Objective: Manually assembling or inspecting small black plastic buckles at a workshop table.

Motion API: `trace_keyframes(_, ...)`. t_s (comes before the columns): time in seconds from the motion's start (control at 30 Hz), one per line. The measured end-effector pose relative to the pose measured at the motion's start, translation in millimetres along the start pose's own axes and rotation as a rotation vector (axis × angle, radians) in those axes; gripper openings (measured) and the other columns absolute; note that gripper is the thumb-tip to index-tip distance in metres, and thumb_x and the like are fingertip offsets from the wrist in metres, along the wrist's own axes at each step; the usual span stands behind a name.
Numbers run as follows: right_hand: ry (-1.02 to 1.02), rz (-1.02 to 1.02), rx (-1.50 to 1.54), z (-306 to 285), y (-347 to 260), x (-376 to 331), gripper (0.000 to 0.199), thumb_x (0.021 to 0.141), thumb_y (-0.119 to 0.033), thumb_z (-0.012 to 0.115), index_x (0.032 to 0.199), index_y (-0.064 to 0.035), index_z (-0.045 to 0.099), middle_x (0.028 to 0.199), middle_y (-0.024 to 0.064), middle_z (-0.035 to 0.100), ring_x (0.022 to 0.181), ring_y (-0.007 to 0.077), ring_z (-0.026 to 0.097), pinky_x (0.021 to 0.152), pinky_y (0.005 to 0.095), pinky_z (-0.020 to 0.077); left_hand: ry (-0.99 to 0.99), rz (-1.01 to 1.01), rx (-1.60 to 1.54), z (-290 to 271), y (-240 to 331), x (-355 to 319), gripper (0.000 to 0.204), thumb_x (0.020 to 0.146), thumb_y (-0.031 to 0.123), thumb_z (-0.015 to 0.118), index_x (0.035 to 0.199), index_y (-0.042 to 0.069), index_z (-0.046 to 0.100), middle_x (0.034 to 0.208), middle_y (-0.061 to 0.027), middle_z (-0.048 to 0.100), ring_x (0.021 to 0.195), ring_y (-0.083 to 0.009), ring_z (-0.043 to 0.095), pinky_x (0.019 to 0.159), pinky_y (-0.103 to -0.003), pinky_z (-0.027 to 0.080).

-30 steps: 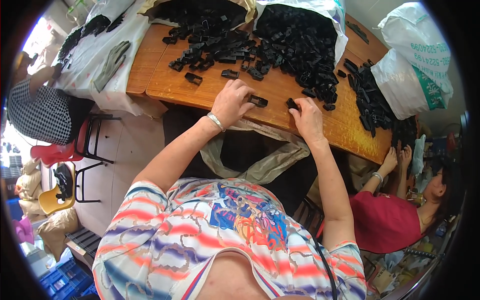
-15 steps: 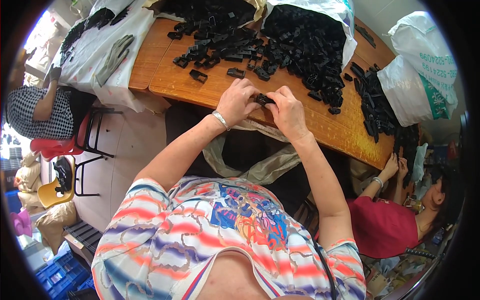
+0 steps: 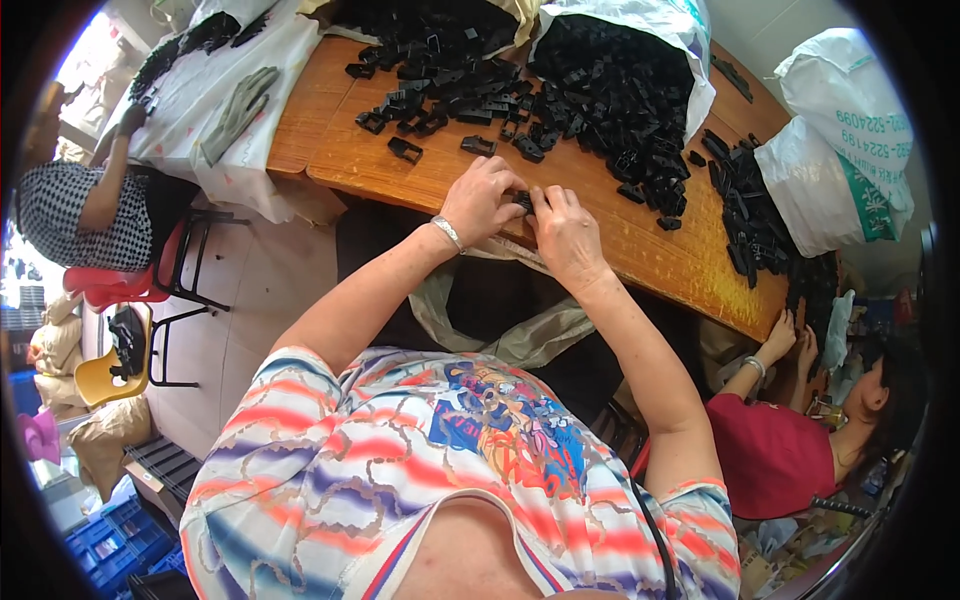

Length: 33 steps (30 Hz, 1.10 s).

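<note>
Hands meet at the near edge of a wooden surface (image 3: 640,250), seen from above your head. Far to your left, a seated person in a checked top (image 3: 80,215) works at a white-covered table (image 3: 270,150) with a grey glove (image 3: 235,110) lying on it. Loose black plastic clips (image 3: 440,90) are scattered across the far left part of your surface.

Your left hand (image 3: 480,200), with a bracelet at the wrist, and your right hand (image 3: 565,230) press together around one small black clip (image 3: 523,200). The clip sits between the two sets of fingers, just inside the near edge, and both hands are equally close to it. Both sets of fingers are curled narrowly around it; most of the clip is hidden, so you cannot tell which way its long axis runs.

Beyond your right hand, an open white sack (image 3: 620,70) spills a heap of the same black clips. More clips (image 3: 745,215) trail along the right edge, beside another white bag (image 3: 840,140). At lower right, a person in a red top (image 3: 770,455) reaches up to that edge.
</note>
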State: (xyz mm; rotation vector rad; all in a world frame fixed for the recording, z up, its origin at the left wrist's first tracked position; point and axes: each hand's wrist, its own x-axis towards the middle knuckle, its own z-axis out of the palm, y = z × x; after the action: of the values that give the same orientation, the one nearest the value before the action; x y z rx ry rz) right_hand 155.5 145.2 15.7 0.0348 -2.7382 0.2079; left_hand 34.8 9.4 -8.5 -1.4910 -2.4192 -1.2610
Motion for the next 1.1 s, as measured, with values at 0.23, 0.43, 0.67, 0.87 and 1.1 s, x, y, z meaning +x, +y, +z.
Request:
trace_keyframes(0.23,0.014,0.081,0.191,-12,-20,-42,0.033,0.078,-0.009,0.073,0.109,-0.0062,0.066,0.094,0.0126,0.061,0.086,0.0337,0.064,0.071,0.0424,0.0535,-0.02,0.127,-0.004,-33,-8,8,0.028,0.076,0.015,0.072,0.103,0.005,0.069,0.104,-0.0135,0.063,0.101,-0.0311,0.057,0.094,-0.039,0.047)
trace_keyframes(0.43,-0.095,0.132,0.36,-13,-28,-66,0.022,0.079,-0.019,0.075,0.096,-0.0062,0.068,0.095,0.0131,0.065,0.083,0.0327,0.066,0.071,0.0409,0.0545,-0.032,0.065,0.434,-44,-34,28,0.031,0.077,0.014,0.074,0.107,0.008,0.067,0.106,-0.0097,0.061,0.106,-0.029,0.054,0.092,-0.038,0.048)
trace_keyframes(0.67,0.236,0.391,0.068,-36,79,-32,0.02,0.082,-0.007,0.071,0.102,-0.007,0.07,0.097,0.0128,0.063,0.084,0.0345,0.065,0.072,0.0422,0.0536,0.005,-0.079,0.026,-34,-24,33,0.021,0.08,0.007,0.073,0.098,0.003,0.064,0.103,-0.0115,0.063,0.091,-0.0288,0.06,0.083,-0.037,0.051)
trace_keyframes(0.87,0.066,0.509,-0.083,-23,106,-21,0.022,0.086,-0.012,0.069,0.108,-0.0083,0.07,0.103,0.0139,0.062,0.087,0.0364,0.065,0.074,0.045,0.0537,0.017,-0.258,-0.671,4,1,13,0.035,0.083,0.001,0.07,0.115,0.002,0.055,0.097,-0.0076,0.062,0.086,-0.0143,0.063,0.076,-0.029,0.053)
trace_keyframes(1.1,-0.065,0.382,0.148,-28,77,-17,0.025,0.091,-0.017,0.066,0.113,-0.0059,0.069,0.102,0.017,0.066,0.092,0.0367,0.065,0.078,0.0423,0.0519,-0.04,-0.151,-0.173,-2,7,10,0.027,0.073,0.006,0.075,0.098,0.004,0.065,0.095,-0.0101,0.064,0.106,-0.0307,0.054,0.092,-0.038,0.047)
